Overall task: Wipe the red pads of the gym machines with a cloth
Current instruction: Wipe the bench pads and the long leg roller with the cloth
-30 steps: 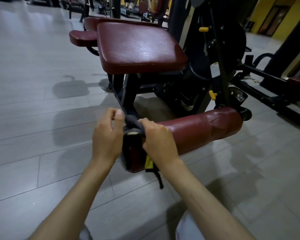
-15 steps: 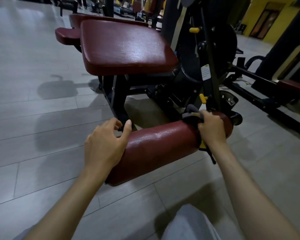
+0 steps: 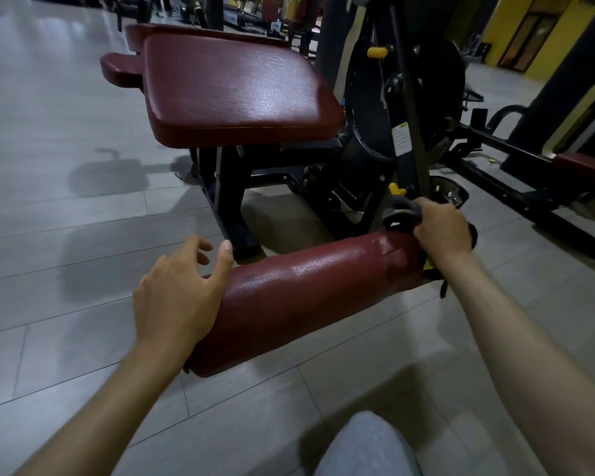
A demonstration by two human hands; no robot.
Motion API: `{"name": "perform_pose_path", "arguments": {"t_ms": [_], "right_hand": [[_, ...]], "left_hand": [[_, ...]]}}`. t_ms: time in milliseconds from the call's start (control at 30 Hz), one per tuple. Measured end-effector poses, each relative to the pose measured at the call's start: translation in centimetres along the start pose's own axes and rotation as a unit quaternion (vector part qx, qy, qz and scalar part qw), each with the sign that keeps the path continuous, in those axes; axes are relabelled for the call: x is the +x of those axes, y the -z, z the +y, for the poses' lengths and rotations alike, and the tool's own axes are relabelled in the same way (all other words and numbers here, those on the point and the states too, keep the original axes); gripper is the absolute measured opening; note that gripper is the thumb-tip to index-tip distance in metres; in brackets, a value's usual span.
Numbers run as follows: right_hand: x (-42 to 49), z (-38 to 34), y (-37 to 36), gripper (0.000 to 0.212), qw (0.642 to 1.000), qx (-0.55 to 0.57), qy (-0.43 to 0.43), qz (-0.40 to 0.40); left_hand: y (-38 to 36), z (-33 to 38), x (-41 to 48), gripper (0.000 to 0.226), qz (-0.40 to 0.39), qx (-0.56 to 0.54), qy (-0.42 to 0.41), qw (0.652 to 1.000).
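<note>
A dark red roller pad [image 3: 310,290] lies low in front of me, running from lower left to upper right. My left hand [image 3: 176,297] rests over its near left end with fingers loosely spread. At the pad's far right end my right hand [image 3: 440,231] grips a dark grey cloth [image 3: 401,209] with a yellow tag, pressed against the pad by the machine's arm. Behind it stands the wide red seat pad [image 3: 234,94], shiny on top.
The black machine frame [image 3: 409,108] with yellow knobs rises right of the seat. Another machine's black rail [image 3: 516,187] and red pad [image 3: 588,168] lie at the right. Grey floor tiles [image 3: 59,166] spread to the left. My grey-clad knee [image 3: 364,444] shows at the bottom.
My right hand slid the cloth along the roller pad from its near left end to its far right end. My left hand let go of the cloth and stayed at the left end.
</note>
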State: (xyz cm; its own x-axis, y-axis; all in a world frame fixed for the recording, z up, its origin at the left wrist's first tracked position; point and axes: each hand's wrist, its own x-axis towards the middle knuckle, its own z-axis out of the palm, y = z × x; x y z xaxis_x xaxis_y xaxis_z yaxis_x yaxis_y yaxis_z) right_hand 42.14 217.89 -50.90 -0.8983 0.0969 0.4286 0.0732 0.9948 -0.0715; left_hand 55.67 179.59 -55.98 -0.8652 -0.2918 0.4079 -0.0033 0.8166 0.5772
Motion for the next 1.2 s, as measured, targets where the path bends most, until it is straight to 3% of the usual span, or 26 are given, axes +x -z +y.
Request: {"name": "perform_pose_path", "arguments": {"t_ms": [100,167,333,400,533,667,800,967,1067,1200], "right_hand": [[1.6,1.6,-0.1,0.032,0.996,0.006,-0.085,0.007],[1.2,0.5,-0.3,0.03,0.996,0.012,-0.091,0.009],[-2.9,-2.8,-0.8,0.035,0.997,0.021,0.069,0.008],[-2.8,-1.5,-0.8,0.037,0.996,0.029,0.086,0.009],[0.8,3.0,-0.5,0.042,0.997,0.025,-0.066,-0.012],[0.6,4.5,-0.7,0.048,0.973,0.145,-0.178,0.004],[-2.4,2.2,0.0,0.044,0.978,0.181,-0.101,0.036],[-6.3,-4.3,-0.1,0.032,0.985,0.164,0.053,-0.022],[-6.8,-8.0,0.3,0.015,0.983,0.161,0.077,-0.035],[-3.9,-13.0,1.7,0.023,0.984,0.057,0.103,-0.133]], "left_hand": [[-0.1,0.1,0.0,0.06,0.005,-0.001,0.0,1.0],[-0.1,0.1,0.1,0.058,0.005,-0.002,0.001,1.0],[-0.1,0.2,0.1,0.056,0.004,-0.018,0.008,1.0],[-0.1,0.1,0.1,0.055,0.002,-0.025,0.008,1.0],[-0.1,0.0,0.2,0.057,-0.003,-0.034,0.007,0.999],[-0.2,0.0,0.1,0.057,0.001,-0.046,0.011,0.999],[-0.2,0.2,0.1,0.053,0.003,-0.037,0.013,0.999],[-0.2,0.3,0.0,0.052,0.002,-0.028,0.015,0.999],[-0.2,0.3,-0.1,0.051,0.002,-0.029,0.01,1.0],[-0.1,0.5,-0.1,0.048,-0.006,-0.033,0.011,0.999]]}}
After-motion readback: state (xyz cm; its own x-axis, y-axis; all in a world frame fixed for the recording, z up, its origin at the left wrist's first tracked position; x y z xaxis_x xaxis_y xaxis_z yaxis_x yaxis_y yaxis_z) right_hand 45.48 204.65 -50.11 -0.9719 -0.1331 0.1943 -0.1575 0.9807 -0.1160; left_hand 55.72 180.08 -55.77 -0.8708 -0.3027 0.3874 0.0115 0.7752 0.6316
